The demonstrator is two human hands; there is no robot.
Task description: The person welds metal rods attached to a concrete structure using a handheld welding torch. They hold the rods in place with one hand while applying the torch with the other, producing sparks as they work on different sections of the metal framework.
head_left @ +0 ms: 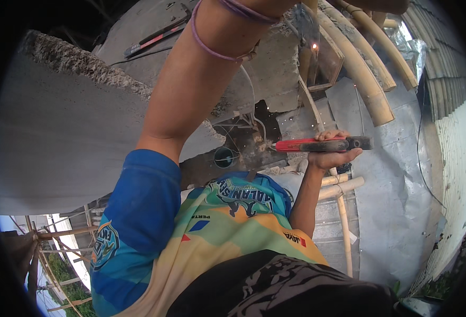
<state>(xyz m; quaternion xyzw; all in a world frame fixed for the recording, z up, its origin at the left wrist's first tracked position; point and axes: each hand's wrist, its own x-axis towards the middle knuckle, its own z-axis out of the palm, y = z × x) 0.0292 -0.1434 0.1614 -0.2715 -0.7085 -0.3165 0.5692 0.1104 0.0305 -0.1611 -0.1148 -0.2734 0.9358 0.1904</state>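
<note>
Black-and-grey patterned cloth hogs bottom centre. Right hand grips a long red-and-black tool; left hand's cropped, can't tell. Flying white-orange sparks, upper right, could burn uncovered skin.

head fisheye | looks down past shirt | hands in front

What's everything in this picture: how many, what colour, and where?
Handheld tool: one, red and black, right of centre
Thin rod: one, orange-tipped, above the tool
Cable: one, whitish, centre
Bright glow: one, orange-white, top
Bamboo poles: several, tan, upper and lower right
Long implement: one, red and black, upper left
Bucket: one, dark, centre
Large slab: one, grey, left
Sheets: several, flat or corrugated, greyish, right
Greenery: patches, green, lower corners
Shirt: one, multicoloured, lower centre
Left arm: one, purple-corded, upper left; hand unclear
Right hand: one, bare, around the tool
</note>
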